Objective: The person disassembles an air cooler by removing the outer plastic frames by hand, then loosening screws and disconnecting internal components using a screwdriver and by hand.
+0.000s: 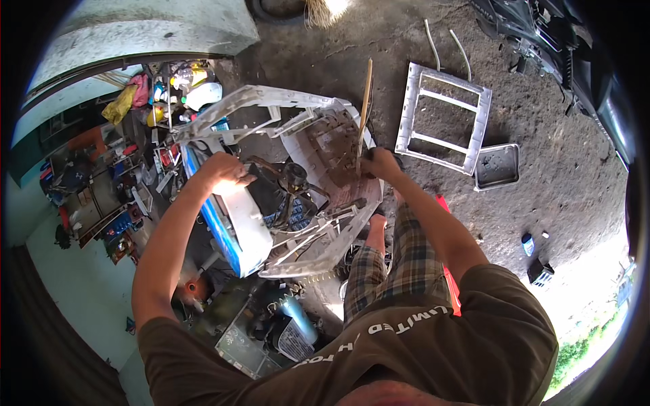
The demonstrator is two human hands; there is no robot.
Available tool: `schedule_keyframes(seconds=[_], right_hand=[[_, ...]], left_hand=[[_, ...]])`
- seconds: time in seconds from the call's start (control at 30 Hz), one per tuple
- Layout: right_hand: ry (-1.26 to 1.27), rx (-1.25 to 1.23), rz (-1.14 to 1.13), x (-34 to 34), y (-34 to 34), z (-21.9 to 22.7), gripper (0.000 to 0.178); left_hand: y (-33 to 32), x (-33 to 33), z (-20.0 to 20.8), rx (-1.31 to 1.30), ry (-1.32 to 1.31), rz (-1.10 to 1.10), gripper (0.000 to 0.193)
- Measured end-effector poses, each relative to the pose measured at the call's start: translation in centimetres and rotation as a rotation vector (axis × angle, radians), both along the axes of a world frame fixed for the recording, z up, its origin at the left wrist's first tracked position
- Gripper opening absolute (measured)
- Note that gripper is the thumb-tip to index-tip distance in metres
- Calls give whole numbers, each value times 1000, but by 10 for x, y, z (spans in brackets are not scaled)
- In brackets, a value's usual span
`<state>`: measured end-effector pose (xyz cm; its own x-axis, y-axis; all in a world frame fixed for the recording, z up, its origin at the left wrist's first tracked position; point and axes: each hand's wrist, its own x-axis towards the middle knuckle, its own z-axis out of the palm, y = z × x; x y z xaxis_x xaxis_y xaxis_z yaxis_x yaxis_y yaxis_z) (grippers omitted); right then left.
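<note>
Floor: rough, dark ground [555, 193] spread to a sunlit edge at the lower right.
Legs: plaid shorts [406, 264] and one foot [379, 220] stood close against the near right edge of the shell.
Shell: a big white shell [318, 265] lay open in front of the person, with a dark motor [294, 177] among its bars and brown dirt on its inner wall.
Left hand: fingers curled narrow, the left hand [227, 173] gripped the upper end of the blue-and-white panel [245, 227] along the shell's left side.
Right hand: bent in at the shell's right edge, the right hand [380, 164] met the foot of a wooden stick [366, 101]; which of the two it held could not be told.
Right side: a strip of ground parted the shell from a white frame [482, 108], whose lower corner came up to a metal tray [497, 168].
Left side: crowded close, a shelf of bottles [202, 96] left little room past the shell's far corner.
Far edge: a broom [326, 12] lay at the top, and a motorbike [565, 51] stood at the upper right.
</note>
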<state>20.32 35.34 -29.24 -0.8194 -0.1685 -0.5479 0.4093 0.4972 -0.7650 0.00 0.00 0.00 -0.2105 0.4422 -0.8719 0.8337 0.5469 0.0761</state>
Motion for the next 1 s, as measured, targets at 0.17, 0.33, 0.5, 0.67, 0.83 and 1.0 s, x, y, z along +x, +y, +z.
schedule_keyframes(seconds=[0.17, 0.33, 0.5, 0.67, 0.83, 1.0], right_hand=[[-151, 227, 47, 9, -33, -95, 74], [-116, 215, 150, 7, -27, -185, 66], [68, 94, 75, 7, 4, -213, 51], [7, -24, 42, 25, -16, -192, 51], [45, 9, -9, 34, -10, -185, 43], [113, 50, -78, 28, -30, -168, 37]], left_hand=[[-25, 14, 18, -41, 0, 66, 53], [2, 12, 2, 81, -16, -50, 46], [-16, 17, 12, 228, 96, -59, 39], [-40, 31, 16, 404, 250, -104, 29], [-81, 45, 30, 325, 225, -174, 19], [-121, 76, 41, 384, 253, -76, 20]])
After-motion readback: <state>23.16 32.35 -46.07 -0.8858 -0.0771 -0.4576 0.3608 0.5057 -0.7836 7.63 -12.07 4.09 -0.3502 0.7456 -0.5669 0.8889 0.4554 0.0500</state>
